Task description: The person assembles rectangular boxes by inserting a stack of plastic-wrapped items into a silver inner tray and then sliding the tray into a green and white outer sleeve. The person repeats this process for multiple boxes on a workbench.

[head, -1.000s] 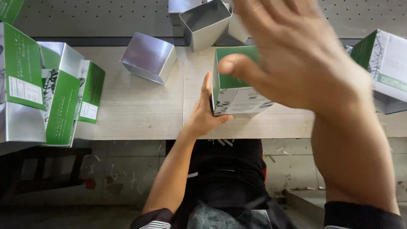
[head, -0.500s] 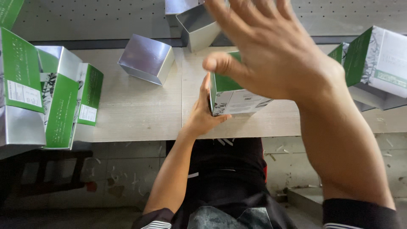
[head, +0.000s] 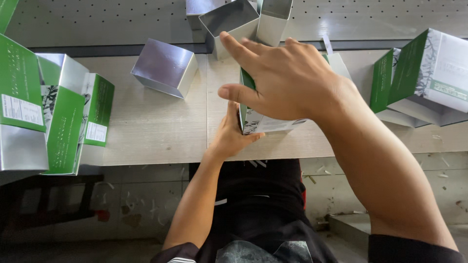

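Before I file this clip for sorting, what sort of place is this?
Probably a packing workbench: green-and-white cartons stacked beside open silver boxes on a wooden table, both hands on one carton.

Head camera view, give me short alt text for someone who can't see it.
Seen from above, a left hand steadies a green-and-white carton on a pale wooden table while the right hand spreads over its top. Silver boxes and more green cartons lie around it.

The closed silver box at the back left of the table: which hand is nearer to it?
Left. The left hand, pressed against the green-and-white carton, lies just right of the silver box; the right hand is farther right, above that carton.
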